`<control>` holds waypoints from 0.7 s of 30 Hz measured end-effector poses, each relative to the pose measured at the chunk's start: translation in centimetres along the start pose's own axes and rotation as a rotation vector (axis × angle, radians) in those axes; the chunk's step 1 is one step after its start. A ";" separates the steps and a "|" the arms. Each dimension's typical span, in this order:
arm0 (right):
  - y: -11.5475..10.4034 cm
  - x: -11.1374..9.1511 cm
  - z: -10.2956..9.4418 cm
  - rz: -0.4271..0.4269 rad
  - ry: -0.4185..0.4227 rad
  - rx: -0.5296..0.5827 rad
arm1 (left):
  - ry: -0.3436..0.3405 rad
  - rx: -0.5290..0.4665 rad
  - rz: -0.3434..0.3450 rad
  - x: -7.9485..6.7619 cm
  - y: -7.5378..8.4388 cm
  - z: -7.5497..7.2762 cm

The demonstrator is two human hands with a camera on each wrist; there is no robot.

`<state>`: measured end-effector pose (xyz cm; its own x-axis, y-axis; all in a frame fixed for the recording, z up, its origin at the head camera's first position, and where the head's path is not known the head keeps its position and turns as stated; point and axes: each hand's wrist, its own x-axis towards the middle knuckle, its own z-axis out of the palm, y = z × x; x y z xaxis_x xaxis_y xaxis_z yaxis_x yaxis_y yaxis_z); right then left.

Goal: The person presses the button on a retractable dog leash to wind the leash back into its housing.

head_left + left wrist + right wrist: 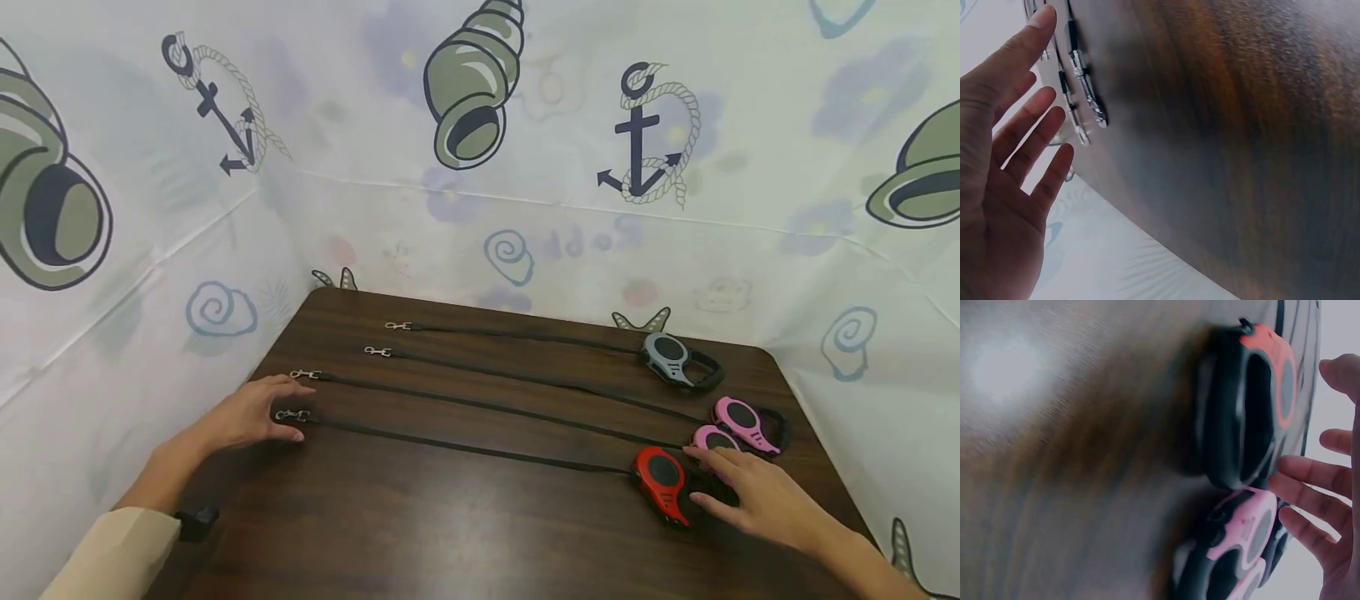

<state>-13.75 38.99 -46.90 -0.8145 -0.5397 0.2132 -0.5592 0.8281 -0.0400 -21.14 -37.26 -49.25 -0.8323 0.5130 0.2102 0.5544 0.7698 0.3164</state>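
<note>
Four retractable dog leashes lie with black straps pulled out leftward. The red leash (660,471) is nearest; beyond it come a nearer pink leash (708,437), a farther pink leash (738,414) and a grey leash (666,350). My left hand (243,412), fingers and thumb spread, is beside the red leash's metal clip (292,415) and the nearer pink one's clip (306,375). Nothing is in its grasp. Over the nearer pink leash, partly hiding it, hovers my right hand (765,496), its fingers loosely extended and its thumb near the red leash's black handle (1225,419).
The leashes lie on a dark brown wooden table (450,533) with rounded far corners. Two more metal clips, the farther pink leash's (378,352) and the grey leash's (398,326), lie farther back. White patterned cloth (562,275) hangs around the table's back and sides.
</note>
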 end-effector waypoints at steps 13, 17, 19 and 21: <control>-0.7 -1.5 1.8 -0.050 0.057 0.041 | 0.033 0.021 0.054 0.4 -0.8 1.1; -1.0 -1.7 2.3 -0.042 0.044 0.028 | 0.021 0.011 0.047 0.6 -0.9 1.6; -1.2 -1.8 2.5 -0.034 0.042 0.016 | 0.027 0.005 0.052 0.7 -1.0 1.8; -1.4 -1.9 2.8 -0.025 0.045 0.004 | 0.041 -0.003 0.066 0.8 -1.1 1.9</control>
<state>-11.85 38.45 -50.01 -0.7923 -0.5531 0.2576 -0.5802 0.8136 -0.0376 -22.41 -36.96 -51.16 -0.7931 0.5467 0.2685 0.6082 0.7334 0.3035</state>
